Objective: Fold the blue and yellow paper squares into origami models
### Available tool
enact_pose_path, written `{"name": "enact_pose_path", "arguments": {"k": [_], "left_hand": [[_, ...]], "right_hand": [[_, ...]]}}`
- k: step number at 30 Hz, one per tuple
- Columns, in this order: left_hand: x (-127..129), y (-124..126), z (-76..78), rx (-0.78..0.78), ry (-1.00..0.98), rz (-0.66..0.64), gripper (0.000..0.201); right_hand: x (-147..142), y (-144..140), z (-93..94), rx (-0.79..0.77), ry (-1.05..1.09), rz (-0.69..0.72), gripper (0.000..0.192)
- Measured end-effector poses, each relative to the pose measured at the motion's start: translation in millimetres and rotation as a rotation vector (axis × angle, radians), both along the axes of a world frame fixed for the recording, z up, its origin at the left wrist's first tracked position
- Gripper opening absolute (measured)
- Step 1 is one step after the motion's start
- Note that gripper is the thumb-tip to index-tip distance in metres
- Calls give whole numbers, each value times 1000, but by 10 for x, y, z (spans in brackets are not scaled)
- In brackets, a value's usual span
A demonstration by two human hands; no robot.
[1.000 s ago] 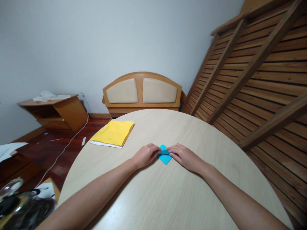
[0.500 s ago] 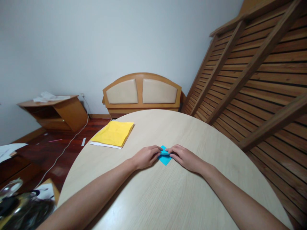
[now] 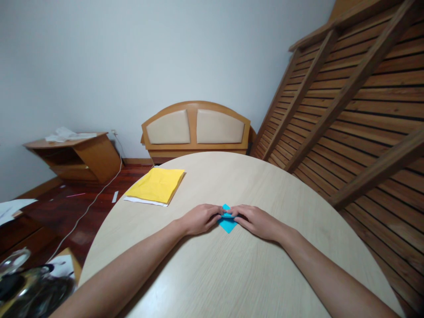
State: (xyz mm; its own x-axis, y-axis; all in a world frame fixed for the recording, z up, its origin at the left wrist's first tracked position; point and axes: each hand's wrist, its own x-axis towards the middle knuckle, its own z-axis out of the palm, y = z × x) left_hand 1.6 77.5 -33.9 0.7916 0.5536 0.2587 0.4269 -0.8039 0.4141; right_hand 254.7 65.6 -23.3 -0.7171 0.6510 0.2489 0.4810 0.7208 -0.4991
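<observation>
A small blue piece of folded paper (image 3: pixel 228 225) lies on the round, pale wood-grain table (image 3: pixel 212 274), one corner pointing toward me. A raised fold runs across its middle. My left hand (image 3: pixel 202 219) grips the left end of this fold between thumb and fingers. On the other side, my right hand (image 3: pixel 253 220) pinches the right end the same way. The fingertips of both hands nearly meet and cover part of the paper's sides.
Yellow paper (image 3: pixel 156 185) lies over a white sheet at the table's left. Beyond stand a padded headboard (image 3: pixel 197 126) and a low wooden cabinet (image 3: pixel 82 157). Wooden slats (image 3: pixel 357 110) lean along the right. A white cable (image 3: pixel 94 201) crosses the floor.
Both hands' fingertips have shifted slightly closer together along the fold. The blue paper sits a little nearer to me, with its near corner lower in the view.
</observation>
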Motion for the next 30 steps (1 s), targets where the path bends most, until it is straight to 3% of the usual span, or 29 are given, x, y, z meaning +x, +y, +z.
{"name": "enact_pose_path", "arguments": {"k": [7, 21, 30], "left_hand": [[11, -38, -54, 44, 9, 15, 26], [14, -82, 68, 169, 71, -62, 13], [25, -95, 79, 214, 110, -54, 19]], "right_hand": [[8, 0, 3, 26, -1, 20, 16], [19, 13, -23, 17, 43, 60, 19], [26, 0, 12, 25, 14, 3, 15]]}}
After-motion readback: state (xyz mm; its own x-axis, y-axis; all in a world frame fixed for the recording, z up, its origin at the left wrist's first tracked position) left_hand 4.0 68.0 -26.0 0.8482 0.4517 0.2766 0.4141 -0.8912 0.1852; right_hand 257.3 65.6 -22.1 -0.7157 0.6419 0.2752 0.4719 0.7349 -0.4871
